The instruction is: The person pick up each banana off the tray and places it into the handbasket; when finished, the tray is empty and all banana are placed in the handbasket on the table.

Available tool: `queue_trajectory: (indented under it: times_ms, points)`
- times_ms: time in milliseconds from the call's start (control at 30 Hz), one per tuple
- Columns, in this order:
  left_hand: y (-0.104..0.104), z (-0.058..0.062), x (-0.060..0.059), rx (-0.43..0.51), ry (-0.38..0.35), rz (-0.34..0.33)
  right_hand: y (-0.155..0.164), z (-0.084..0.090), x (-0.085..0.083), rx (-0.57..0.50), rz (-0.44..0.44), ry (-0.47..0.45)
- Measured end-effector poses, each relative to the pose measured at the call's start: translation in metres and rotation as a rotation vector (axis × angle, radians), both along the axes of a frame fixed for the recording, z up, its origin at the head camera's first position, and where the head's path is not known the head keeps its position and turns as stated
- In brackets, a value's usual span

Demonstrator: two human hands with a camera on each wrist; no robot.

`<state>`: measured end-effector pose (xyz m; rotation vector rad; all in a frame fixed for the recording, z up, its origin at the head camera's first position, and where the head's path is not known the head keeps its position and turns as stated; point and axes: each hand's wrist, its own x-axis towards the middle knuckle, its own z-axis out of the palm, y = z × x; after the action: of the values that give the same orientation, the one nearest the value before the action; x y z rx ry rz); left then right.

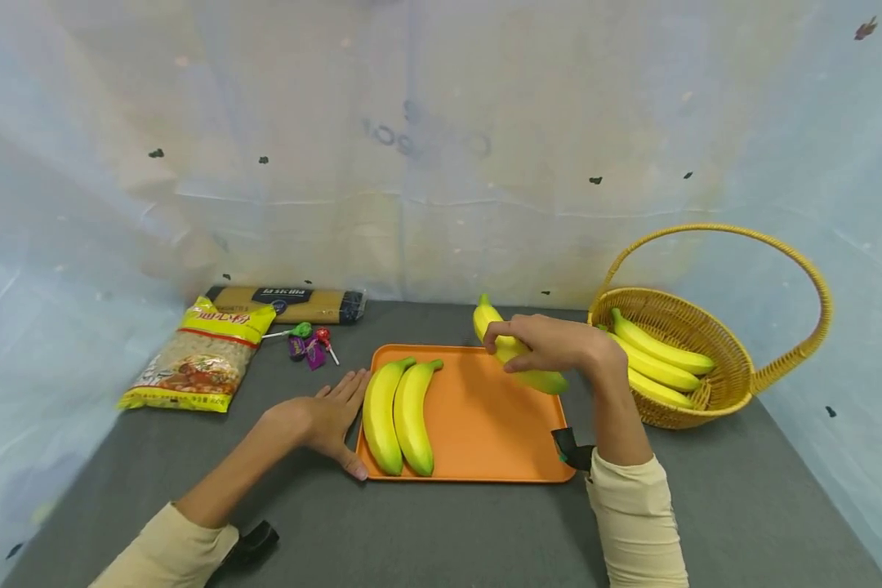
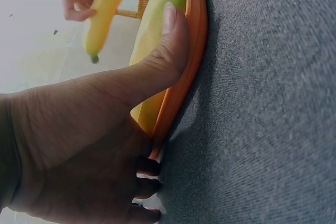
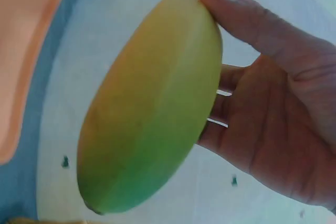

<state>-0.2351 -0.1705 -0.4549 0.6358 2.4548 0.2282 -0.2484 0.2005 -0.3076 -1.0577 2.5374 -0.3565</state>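
Note:
My right hand grips a yellow banana with a green stem above the right part of an orange tray. In the right wrist view the banana lies between the thumb and the fingers, its greenish end toward the camera. Two bananas lie side by side at the tray's left end. My left hand rests against the tray's left edge, fingers straight and thumb spread at the near corner. Seen from the left wrist, the thumb lies along the tray's rim, beside the bananas.
A wicker basket with a tall handle stands at the right, holding several bananas. At the back left lie a yellow noodle packet, a spaghetti pack, and lollipops beside small purple sweets. Plastic sheeting hangs behind the grey table.

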Motion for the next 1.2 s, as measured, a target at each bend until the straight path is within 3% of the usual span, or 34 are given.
queue_trajectory:
  times_ms: [267, 467, 667, 933, 1100, 1200]
  points:
    - [0.007, 0.031, 0.014, 0.021, -0.038, -0.009, 0.046, 0.015, 0.013, -0.112, -0.150, 0.131]
    - [0.009, 0.041, 0.018, 0.012, -0.043, -0.005, 0.080, 0.022, 0.019, -0.140, -0.336, 0.146]
    - [0.012, 0.040, 0.017, -0.013, -0.024, 0.002, 0.116, 0.021, 0.023, -0.115, -0.440, 0.165]
    - [0.005, 0.026, 0.012, 0.021, -0.029, 0.000, 0.156, 0.011, 0.026, -0.091, -0.530, 0.160]
    - [0.008, 0.031, 0.014, 0.004, -0.032, 0.006, 0.180, 0.005, 0.027, -0.039, -0.598, 0.150]
    - [0.008, 0.027, 0.012, -0.003, -0.029, 0.002, 0.193, -0.001, 0.025, -0.024, -0.646, 0.165]
